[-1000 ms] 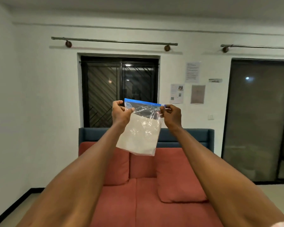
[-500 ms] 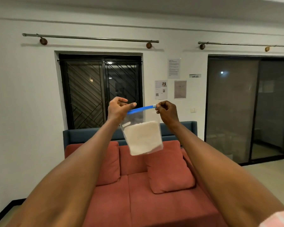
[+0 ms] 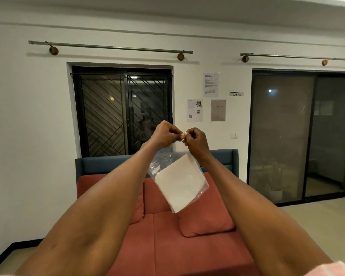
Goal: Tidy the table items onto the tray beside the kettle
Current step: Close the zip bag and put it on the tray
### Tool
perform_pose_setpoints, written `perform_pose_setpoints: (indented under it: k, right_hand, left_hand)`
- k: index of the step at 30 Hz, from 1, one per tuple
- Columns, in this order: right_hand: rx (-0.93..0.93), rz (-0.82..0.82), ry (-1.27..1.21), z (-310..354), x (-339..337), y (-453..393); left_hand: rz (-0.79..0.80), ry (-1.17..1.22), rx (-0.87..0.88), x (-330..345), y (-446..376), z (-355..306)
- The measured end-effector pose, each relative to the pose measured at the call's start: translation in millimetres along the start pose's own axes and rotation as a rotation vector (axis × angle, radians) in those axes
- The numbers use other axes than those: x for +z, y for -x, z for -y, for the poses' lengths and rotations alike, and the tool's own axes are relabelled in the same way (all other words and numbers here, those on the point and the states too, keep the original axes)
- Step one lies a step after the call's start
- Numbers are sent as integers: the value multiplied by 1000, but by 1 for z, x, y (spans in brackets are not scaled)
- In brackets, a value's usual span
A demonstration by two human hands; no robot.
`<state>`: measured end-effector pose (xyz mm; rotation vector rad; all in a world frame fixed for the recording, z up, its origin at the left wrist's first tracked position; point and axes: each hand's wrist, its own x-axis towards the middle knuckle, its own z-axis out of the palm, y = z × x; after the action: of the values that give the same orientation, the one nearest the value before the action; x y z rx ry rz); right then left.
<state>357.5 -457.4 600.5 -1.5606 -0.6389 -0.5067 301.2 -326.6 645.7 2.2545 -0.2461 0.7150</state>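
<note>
White wall fills the view ahead, with a barred window [image 3: 122,112] on the left, a red sofa [image 3: 179,236] below it, some papers [image 3: 206,100] taped up further along, and a dark sliding door [image 3: 303,134] at the right. No worktop, tray or kettle is in sight from where I stand.

Both arms reach out at chest height. The left hand [image 3: 163,134] has its fingers curled, pinching the top edge of a clear zip bag [image 3: 177,182]. Just beside it, almost knuckle to knuckle, the right hand [image 3: 194,140] pinches the same edge, fingers curled too. With both grips bunched at one spot, the bag hangs below them tilted on a corner, and the white folded sheet [image 3: 179,184] inside lies flat within it.

To my eye, the hands meet like that to press the seal closed or work it at its end, so the contents stay put before the bag goes to the tray.
</note>
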Motion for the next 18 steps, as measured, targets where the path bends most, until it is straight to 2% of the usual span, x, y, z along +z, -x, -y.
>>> perform_pose_setpoints:
  k: [9,18]
  right_hand:
    - [-77,9,157,-21,0,-15]
    - [36,-32,196,-49,-44,-28]
  left_hand:
    - [-263,-272,-68,18,-8,-6]
    - [-295,-390,-207,3,-4,16]
